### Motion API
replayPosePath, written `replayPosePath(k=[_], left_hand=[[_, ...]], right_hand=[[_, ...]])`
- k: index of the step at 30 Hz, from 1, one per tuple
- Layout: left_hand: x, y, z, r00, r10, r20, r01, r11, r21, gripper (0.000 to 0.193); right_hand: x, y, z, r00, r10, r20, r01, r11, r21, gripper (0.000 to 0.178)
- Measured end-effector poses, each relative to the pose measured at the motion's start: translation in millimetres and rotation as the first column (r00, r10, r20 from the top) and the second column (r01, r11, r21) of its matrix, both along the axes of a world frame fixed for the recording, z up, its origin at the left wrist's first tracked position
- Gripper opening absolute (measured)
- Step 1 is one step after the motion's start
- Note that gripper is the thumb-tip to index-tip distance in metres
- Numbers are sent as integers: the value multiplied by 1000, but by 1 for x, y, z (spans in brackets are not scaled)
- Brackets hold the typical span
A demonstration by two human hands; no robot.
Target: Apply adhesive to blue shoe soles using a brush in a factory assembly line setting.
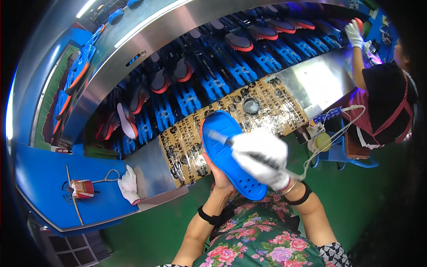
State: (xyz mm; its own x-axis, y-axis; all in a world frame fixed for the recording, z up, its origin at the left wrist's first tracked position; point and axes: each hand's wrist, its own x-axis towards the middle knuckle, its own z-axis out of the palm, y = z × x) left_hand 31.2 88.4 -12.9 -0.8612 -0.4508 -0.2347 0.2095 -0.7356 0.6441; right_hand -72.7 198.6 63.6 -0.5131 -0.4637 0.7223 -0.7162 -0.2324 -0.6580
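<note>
My bare left hand grips a shoe sole from beneath and along its side. The sole is blue on the face turned up, with small holes near one end and a strip of orange at its edge. My right hand, in a white glove, is closed around a brush. Its pale tip lies over the blue face near the sole's far end; motion blurs the glove, and I cannot tell whether the bristles touch. Just beyond the sole, a small round pot of whitish stuff sits in the taped ledge.
Printed brown tape covers the metal ledge. Behind it, blue racks carry several grey-and-red shoe parts. At left, a blue table bears a white glove and a red box. A co-worker works at right.
</note>
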Motion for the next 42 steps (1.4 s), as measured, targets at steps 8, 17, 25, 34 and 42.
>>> replayPosePath(k=[8, 17, 25, 34, 42], left_hand=[[2, -25, -11, 997, -68, 36, 72, 990, -119, 99], [8, -43, -42, 982, -110, -153, 126, 987, 96, 104], [4, -42, -17, 971, -169, -170, 173, 985, 11, 115], [-1, -54, -7, 917, -273, -291, 306, 949, 72, 119], [-9, -69, -13, 841, -319, -437, 359, 933, 9, 115]], right_hand=[[12, -7, 2, 978, 130, -162, -125, 991, 40, 26], [24, -2, -20, 975, 191, -117, -183, 980, 73, 28], [27, 4, -24, 976, 216, 0, -215, 971, 104, 30], [25, 5, -31, 978, 126, -166, -114, 990, 77, 24], [21, 9, -33, 989, 149, 10, -149, 988, 35, 24]])
